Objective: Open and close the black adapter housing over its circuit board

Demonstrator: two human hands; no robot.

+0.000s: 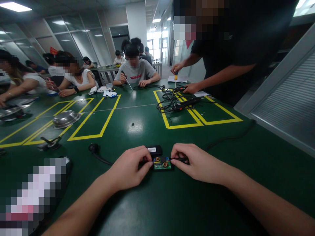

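Cropped forearms [263, 193] flank circuit board [161, 165], left hand [130, 167] and right hand [198, 162] pinching half-hidden cables [180, 159].

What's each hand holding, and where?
Right hand: black cable, pinched beside the circuit board. Left hand: at the board's left end; its hold cannot be told.

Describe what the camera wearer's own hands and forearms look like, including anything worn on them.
The left hand and right hand are both ungloved, with no rings visible. No watch, bracelet or strap shows at either wrist. The left forearm and right forearm are bare to the picture's edge, with no sleeves in view.
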